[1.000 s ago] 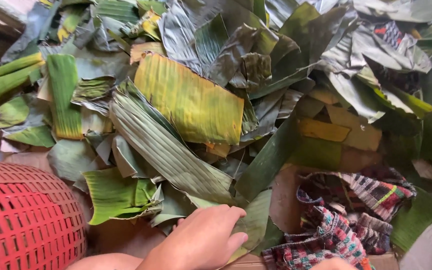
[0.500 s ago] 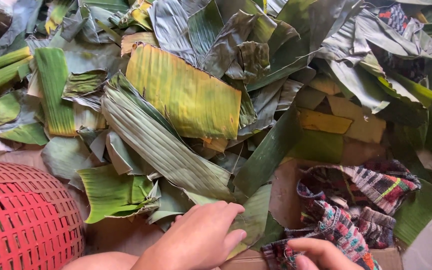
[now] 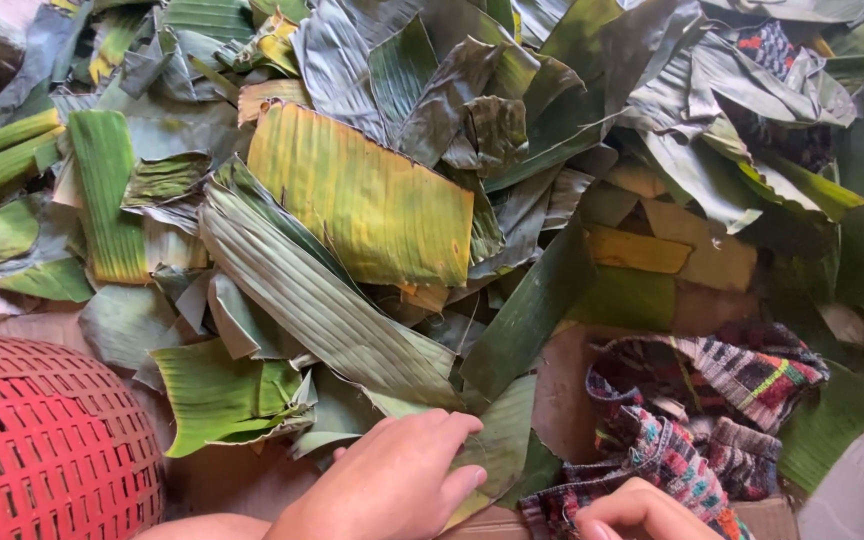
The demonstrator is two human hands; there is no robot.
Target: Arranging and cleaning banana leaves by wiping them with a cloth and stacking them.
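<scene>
The left hand [image 3: 392, 485] lies palm down, fingers together and nearly flat, pressing the near edge of a green banana leaf piece [image 3: 497, 450] at the bottom of the heap; the grip is loose, a hold-down rather than a pinch, and nothing is closed inside it. The right hand [image 3: 637, 510] shows only as curled knuckles at the bottom edge, touching a multicoloured woven cloth [image 3: 712, 420]; whether its grip has closed on the cloth I cannot tell. Just above the left hand a long ribbed grey-green leaf strip [image 3: 322, 300] runs diagonally, and above that lies a broad yellowing leaf sheet [image 3: 362, 200], both on the wide pile of torn banana leaves [image 3: 552, 90]. A red plastic lattice basket [image 3: 42, 450] sits at the lower left, near the left forearm. To do this well, I judge the pressed leaf should be kept flat and drawn along its ribs, since such leaves split easily across the grain, with the overlapping strip eased off first.
</scene>
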